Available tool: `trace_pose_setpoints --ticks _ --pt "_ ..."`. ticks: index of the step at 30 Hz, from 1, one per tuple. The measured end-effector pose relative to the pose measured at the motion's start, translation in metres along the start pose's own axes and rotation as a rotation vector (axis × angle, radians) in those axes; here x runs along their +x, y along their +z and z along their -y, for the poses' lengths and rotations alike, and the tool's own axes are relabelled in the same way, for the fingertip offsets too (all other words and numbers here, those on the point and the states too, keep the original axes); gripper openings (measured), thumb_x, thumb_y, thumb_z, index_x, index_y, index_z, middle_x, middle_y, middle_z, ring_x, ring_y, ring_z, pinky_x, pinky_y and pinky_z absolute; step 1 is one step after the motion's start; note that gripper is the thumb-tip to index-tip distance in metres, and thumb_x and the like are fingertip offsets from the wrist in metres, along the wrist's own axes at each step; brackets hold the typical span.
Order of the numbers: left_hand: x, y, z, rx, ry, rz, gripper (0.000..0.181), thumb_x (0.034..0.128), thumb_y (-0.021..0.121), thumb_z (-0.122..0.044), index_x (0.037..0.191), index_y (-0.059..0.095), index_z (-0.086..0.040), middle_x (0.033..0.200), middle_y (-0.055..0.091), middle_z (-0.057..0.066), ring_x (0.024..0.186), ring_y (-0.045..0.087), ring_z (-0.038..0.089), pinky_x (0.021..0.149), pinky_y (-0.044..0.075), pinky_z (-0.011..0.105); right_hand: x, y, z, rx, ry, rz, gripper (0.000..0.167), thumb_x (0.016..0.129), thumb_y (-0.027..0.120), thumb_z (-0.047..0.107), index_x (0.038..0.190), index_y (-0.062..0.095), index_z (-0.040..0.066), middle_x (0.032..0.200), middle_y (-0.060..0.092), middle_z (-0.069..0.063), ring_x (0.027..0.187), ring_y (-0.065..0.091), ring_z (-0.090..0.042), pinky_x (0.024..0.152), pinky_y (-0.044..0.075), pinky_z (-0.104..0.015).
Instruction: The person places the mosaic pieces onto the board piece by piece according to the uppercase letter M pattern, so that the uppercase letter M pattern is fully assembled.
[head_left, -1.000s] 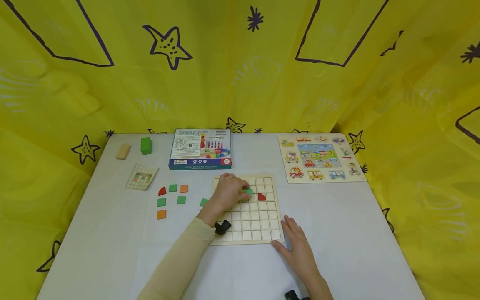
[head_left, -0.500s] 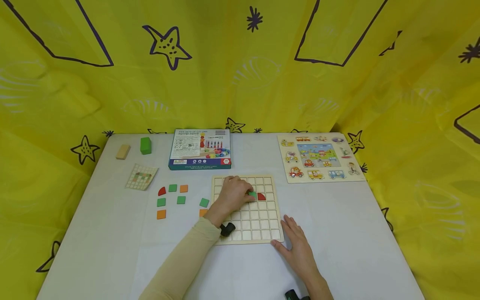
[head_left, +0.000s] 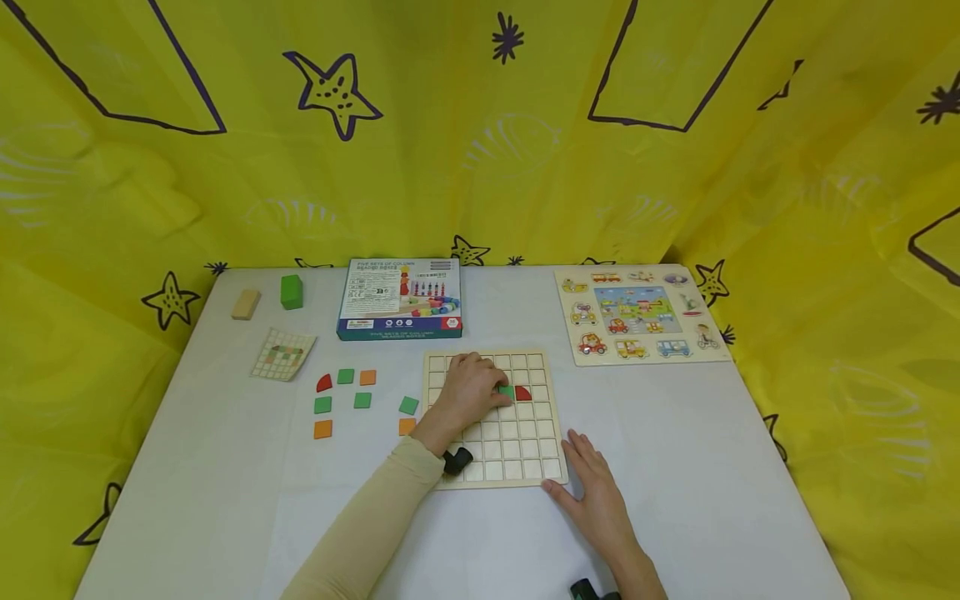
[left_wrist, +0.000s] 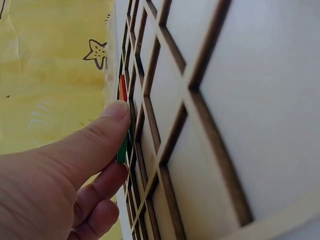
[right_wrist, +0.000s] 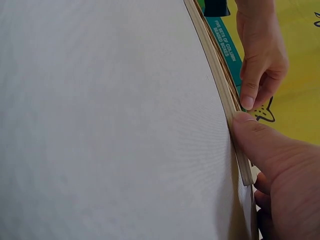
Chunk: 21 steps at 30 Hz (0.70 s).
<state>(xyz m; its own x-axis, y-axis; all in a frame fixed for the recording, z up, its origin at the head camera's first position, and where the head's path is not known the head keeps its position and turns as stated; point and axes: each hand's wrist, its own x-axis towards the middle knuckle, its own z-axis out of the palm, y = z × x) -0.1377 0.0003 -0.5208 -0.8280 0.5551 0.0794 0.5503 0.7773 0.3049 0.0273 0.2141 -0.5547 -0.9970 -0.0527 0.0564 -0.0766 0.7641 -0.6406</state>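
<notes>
My left hand [head_left: 470, 390] is over the upper part of a wooden grid board [head_left: 501, 482]. Its thumb and fingers pinch a green square tile [head_left: 506, 392] at one of the cells. Directly right of that tile lies a red quarter-circle tile [head_left: 522, 393]. In the left wrist view, the green tile [left_wrist: 122, 150] shows as a thin edge below the thumb, and the red one lies beyond. My right hand [head_left: 600, 504] rests at the board's lower right corner, fingers extended. Its thumb [right_wrist: 245, 120] touches the board's edge in the right wrist view.
Left of the board lie several loose green, orange and red tiles, among them an orange tile [head_left: 322, 429]. Behind them are a patterned grid card [head_left: 283, 354], a green block [head_left: 292, 292] and a wooden block [head_left: 246, 304]. A toy box [head_left: 401, 298] and a vehicle puzzle [head_left: 641, 317] stand farther back.
My left hand has moved slightly right with the green tile, bringing it against the cell beside the red tile. In the last half second it barely moves. My right hand stays put.
</notes>
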Motion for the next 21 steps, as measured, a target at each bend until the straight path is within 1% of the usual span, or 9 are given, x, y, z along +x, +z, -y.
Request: trace_pose_setpoints --ticks 9,16,21 --pt "-0.0003 -0.0015 -0.0027 0.017 -0.007 -0.004 0.031 0.0781 0.078 -0.049 0.096 0.076 -0.024 0.093 0.067 -0.007 0.094 0.055 0.018 0.097 0.037 0.047 0.0006 0.0002 -0.0003 -0.001 0.000 -0.004 0.075 0.082 0.079 0.036 0.138 0.051 -0.004 0.151 0.037 -0.015 0.141 0.028 -0.035 0.111 0.021 -0.053" --pt "-0.0006 -0.0028 -0.0044 0.013 -0.028 0.020 0.030 0.0783 0.079 -0.048 0.096 0.075 -0.024 0.092 0.065 -0.007 0.095 0.054 0.018 0.099 0.035 0.047 0.0006 0.0005 -0.0005 -0.002 0.001 -0.006 0.074 0.081 0.080 0.035 0.137 0.052 -0.004 0.151 0.038 -0.015 0.141 0.028 -0.034 0.111 0.021 -0.053" --pt "-0.0012 -0.0021 -0.0031 0.002 -0.025 0.027 0.032 0.0785 0.078 -0.049 0.097 0.076 -0.023 0.093 0.066 -0.007 0.096 0.054 0.018 0.098 0.035 0.047 0.0003 0.0008 -0.0006 -0.001 0.005 -0.003 0.075 0.081 0.080 0.036 0.138 0.051 -0.004 0.151 0.037 -0.015 0.141 0.027 -0.034 0.111 0.021 -0.053"
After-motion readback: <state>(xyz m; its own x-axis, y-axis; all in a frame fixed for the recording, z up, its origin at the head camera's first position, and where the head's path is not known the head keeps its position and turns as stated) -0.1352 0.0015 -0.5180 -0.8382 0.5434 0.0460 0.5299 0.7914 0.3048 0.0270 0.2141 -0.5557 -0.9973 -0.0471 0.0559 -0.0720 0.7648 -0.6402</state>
